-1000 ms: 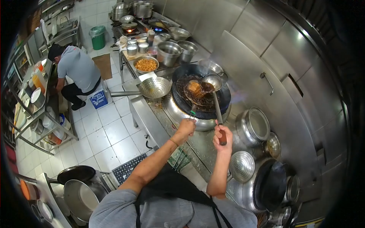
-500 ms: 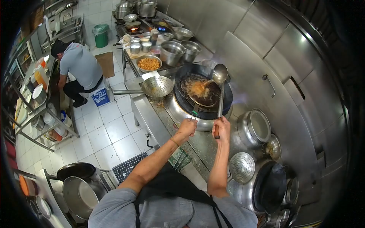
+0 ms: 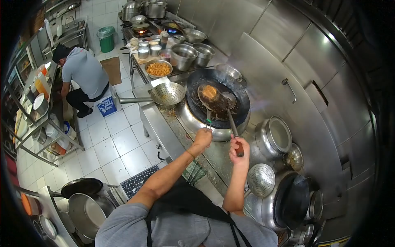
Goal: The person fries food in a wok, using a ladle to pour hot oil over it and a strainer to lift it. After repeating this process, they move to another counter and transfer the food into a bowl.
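Observation:
My left hand [image 3: 203, 137] is closed around the metal handle of a round skimmer [image 3: 200, 95]. Its handle has a green band, and its round head lies inside the black wok [image 3: 242, 92]. A golden-brown fried piece of food [image 3: 210, 91] rests on the skimmer's head. My right hand [image 3: 241, 149] grips a ladle [image 3: 231, 119] by its wooden end. The ladle's bowl is low in the wok, right beside the skimmer's edge. Dark oil shows around both tools.
A perforated strainer [image 3: 168, 94] sits left of the wok, near a bowl of orange cubes [image 3: 158, 75]. Steel pots [image 3: 184, 57] stand behind. To the right are a lidded pot [image 3: 280, 135], another perforated ladle [image 3: 261, 180] and a second wok [image 3: 293, 201]. A person [image 3: 84, 70] crouches at left.
The ladle's bowl has come down from above the wok's right side into it, next to the skimmer. The frothing around the food has died down, and the piece shows more distinctly.

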Demonstrator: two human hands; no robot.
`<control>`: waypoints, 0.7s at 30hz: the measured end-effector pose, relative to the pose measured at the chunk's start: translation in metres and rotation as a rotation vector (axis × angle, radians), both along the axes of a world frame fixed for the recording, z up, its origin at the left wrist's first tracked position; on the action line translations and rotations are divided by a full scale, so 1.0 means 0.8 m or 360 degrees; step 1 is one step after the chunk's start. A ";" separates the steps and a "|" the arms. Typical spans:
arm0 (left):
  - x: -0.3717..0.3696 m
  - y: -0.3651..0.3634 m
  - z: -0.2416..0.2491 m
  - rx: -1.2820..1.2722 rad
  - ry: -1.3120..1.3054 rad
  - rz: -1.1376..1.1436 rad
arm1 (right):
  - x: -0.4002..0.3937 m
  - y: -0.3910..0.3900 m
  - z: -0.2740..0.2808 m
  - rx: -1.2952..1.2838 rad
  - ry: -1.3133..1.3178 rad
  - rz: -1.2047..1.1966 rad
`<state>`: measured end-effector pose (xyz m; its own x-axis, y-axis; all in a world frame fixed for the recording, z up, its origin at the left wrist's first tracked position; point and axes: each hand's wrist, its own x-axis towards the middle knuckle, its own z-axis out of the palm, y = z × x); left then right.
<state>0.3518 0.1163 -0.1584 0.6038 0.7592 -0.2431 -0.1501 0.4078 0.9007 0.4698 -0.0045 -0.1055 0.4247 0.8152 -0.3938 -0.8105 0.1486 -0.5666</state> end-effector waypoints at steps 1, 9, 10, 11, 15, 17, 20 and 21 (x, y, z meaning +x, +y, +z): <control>0.001 0.002 -0.001 -0.0002 0.0020 -0.0024 | 0.002 -0.001 0.000 0.0040 0.0068 -0.0043; 0.008 0.016 -0.007 -0.0101 -0.0030 -0.0124 | 0.008 0.002 0.019 0.0295 0.0202 0.0085; 0.007 0.019 -0.010 -0.0115 -0.0112 -0.0179 | 0.006 0.006 0.023 0.0292 0.0169 0.0060; 0.005 0.020 -0.010 -0.0130 -0.0194 -0.0230 | 0.003 0.011 0.025 0.0287 0.0137 0.0037; 0.007 0.023 -0.006 -0.0230 -0.0112 -0.0157 | 0.004 0.037 0.020 0.0232 -0.0070 0.0056; 0.006 0.023 -0.005 -0.0250 -0.0083 -0.0152 | 0.001 0.050 0.020 0.0179 -0.0298 0.0054; 0.006 0.023 -0.007 -0.0274 -0.0091 -0.0152 | -0.007 0.061 0.024 0.0038 -0.0715 0.0036; 0.005 0.023 -0.008 -0.0275 -0.0091 -0.0150 | -0.006 0.061 0.024 0.0037 -0.0714 0.0038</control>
<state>0.3561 0.1343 -0.1645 0.6868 0.6484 -0.3283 -0.1527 0.5704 0.8070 0.4647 0.0446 -0.0862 0.5303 0.8333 -0.1561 -0.4886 0.1499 -0.8596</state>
